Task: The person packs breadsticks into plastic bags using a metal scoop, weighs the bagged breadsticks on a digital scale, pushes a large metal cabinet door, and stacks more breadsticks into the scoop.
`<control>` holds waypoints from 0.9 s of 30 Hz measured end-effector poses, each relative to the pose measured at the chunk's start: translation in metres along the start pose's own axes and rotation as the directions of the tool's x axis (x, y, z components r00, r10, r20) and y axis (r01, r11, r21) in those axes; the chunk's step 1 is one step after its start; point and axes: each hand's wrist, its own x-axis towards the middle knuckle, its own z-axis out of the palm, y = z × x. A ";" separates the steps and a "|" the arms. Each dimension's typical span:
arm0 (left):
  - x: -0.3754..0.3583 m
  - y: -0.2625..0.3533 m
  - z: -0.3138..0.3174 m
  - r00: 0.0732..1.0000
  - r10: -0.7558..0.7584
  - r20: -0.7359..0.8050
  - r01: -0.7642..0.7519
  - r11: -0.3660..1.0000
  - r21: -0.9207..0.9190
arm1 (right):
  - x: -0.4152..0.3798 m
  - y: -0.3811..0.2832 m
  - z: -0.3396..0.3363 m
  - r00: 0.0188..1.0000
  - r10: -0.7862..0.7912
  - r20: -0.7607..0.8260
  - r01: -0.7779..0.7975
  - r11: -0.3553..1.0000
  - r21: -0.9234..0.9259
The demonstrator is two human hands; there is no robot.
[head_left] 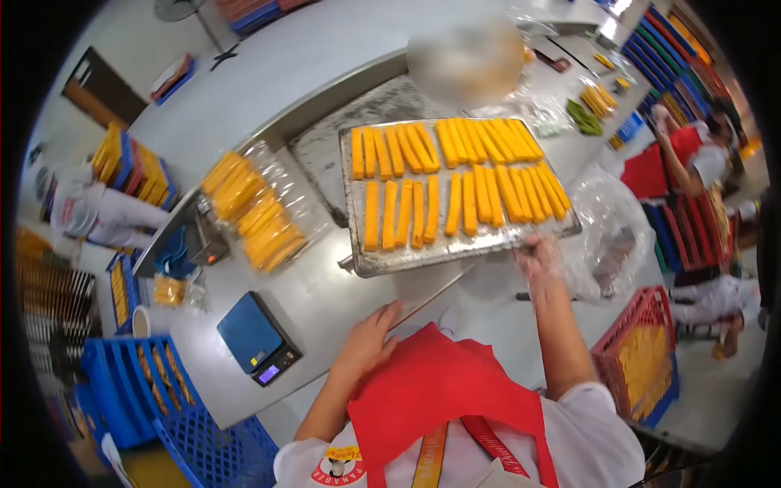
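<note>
A metal baking tray (pixel 455 250) lies across the table in front of me, holding two rows of yellow bread sticks (pixel 416 213). My right hand (pixel 538 259), in a clear plastic glove, is closed on the tray's near edge towards its right corner. Its fingertips show only in part. My left hand (pixel 373 335) looks bare and rests at the table's near edge with fingers stretched out, holding nothing. Left of the tray lie clear bags of yellow sticks (pixel 254 213). A blue-topped digital scale (pixel 254 332) sits to the left of my left hand.
Clear plastic bags (pixel 612 232) lie right of the tray. A red crate (pixel 639 358) stands at the right, blue crates (pixel 215 443) at the lower left. A person in a red apron (pixel 667 159) is at the right; another person (pixel 102 210) is at the left.
</note>
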 end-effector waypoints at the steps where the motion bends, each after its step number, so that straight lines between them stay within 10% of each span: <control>1: -0.009 0.002 0.000 0.997 -0.044 -0.069 0.043 0.999 -0.012 | 0.022 0.002 0.022 0.998 0.049 0.040 -0.048 0.998 -0.046; 16: -0.066 0.045 0.048 0.789 -0.554 -0.268 0.503 0.831 -0.236 | 0.212 0.062 0.178 0.927 0.358 0.117 -0.296 0.885 -0.358; 19: -0.050 0.044 0.047 0.854 -0.465 -0.232 0.431 0.884 -0.182 | 0.188 0.055 0.194 0.793 0.529 0.304 -0.351 0.803 -0.481; 20: -0.041 0.040 0.047 0.889 -0.412 -0.198 0.388 0.909 -0.149 | 0.108 0.030 0.212 0.907 0.298 0.297 -0.031 0.751 -0.660; 21: -0.032 0.039 0.045 0.929 -0.344 -0.140 0.329 0.937 -0.116 | 0.185 0.059 0.178 0.826 0.346 0.446 0.094 0.695 -0.713; 24: 0.003 0.040 0.037 0.984 -0.172 -0.039 0.167 0.979 -0.116 | 0.154 0.030 0.103 0.671 0.359 0.649 0.034 0.859 -0.510; 27: 0.033 0.036 0.038 0.995 0.027 0.096 -0.010 0.984 -0.177 | -0.005 -0.018 0.046 0.905 0.135 0.403 0.095 0.860 -0.502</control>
